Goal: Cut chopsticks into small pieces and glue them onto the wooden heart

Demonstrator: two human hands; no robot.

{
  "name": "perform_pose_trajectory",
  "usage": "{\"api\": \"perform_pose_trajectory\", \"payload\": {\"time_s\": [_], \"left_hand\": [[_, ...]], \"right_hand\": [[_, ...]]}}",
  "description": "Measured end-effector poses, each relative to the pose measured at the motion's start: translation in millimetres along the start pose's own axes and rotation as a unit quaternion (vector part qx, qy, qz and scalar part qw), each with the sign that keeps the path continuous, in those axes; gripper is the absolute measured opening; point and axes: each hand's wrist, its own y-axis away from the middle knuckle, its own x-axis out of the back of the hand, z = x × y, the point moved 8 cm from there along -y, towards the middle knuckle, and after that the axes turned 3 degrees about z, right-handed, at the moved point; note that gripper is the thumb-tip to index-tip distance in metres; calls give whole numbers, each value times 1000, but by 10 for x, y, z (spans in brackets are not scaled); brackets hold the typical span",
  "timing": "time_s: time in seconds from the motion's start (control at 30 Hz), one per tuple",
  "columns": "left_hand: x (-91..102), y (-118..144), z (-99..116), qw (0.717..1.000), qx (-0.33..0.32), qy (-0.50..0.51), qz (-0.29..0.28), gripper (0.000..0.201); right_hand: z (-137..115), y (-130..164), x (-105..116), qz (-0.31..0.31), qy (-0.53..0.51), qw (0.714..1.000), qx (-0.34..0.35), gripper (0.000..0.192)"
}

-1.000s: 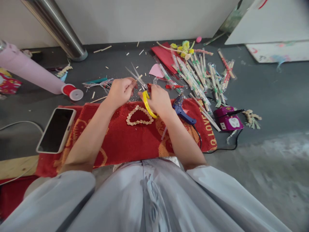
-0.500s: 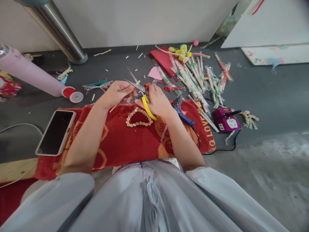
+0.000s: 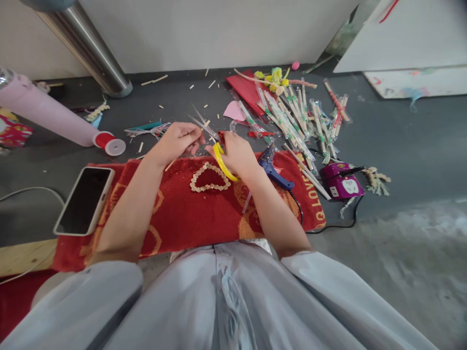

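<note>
My right hand (image 3: pixel 237 153) grips a pair of scissors (image 3: pixel 225 165) by the handle, a yellow loop showing below the fingers. The blades are slightly apart and point up and left, toward my left hand. My left hand (image 3: pixel 181 141) is closed on a thin wooden stick (image 3: pixel 170 164). One end of the stick sticks out below the palm; a pale tip shows by the blades. Whether the blades touch the stick I cannot tell. Just below my hands, a heart-shaped outline of small wooden pieces (image 3: pixel 195 186) lies on the red towel (image 3: pixel 193 223).
Wrapped chopsticks (image 3: pixel 288 116) lie piled at the right, behind a blue glue gun (image 3: pixel 275 175) and a purple power adapter (image 3: pixel 341 181). On the left are a phone (image 3: pixel 84 201), a red ribbon spool (image 3: pixel 109 142) and a pink bottle (image 3: pixel 47 109). Cut stick bits are scattered behind my hands.
The scissor blades have drawn closer together as my right fingers squeeze the handles. My left hand has stayed almost still with the stick.
</note>
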Motion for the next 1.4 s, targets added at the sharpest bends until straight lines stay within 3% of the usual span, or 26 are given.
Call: {"api": "perform_pose_trajectory", "payload": {"time_s": [0.2,0.33,0.47,0.8,1.03,1.2,1.4], "left_hand": [[7,-46,39,987,-30,-155,36,38],[15,-43,168,945,-84,-294,113,34],[6,-28,160,916,-97,-364,135,35],[48,-58,124,926,-131,-321,146,36],[163,-71,82,929,-161,-278,185,30],[420,-33,19,922,-126,-245,272,34],[488,1,8,905,-42,-325,271,44]], "right_hand": [[7,0,21,-29,29,998,-39,64],[37,-1,54,-34,18,998,-50,63],[28,10,81,-43,-10,998,-36,58],[69,23,108,-48,-63,995,-54,58],[80,52,103,-22,-36,999,-16,69],[145,29,107,5,-8,1000,-17,78],[263,8,178,43,-25,996,-75,79]]}}
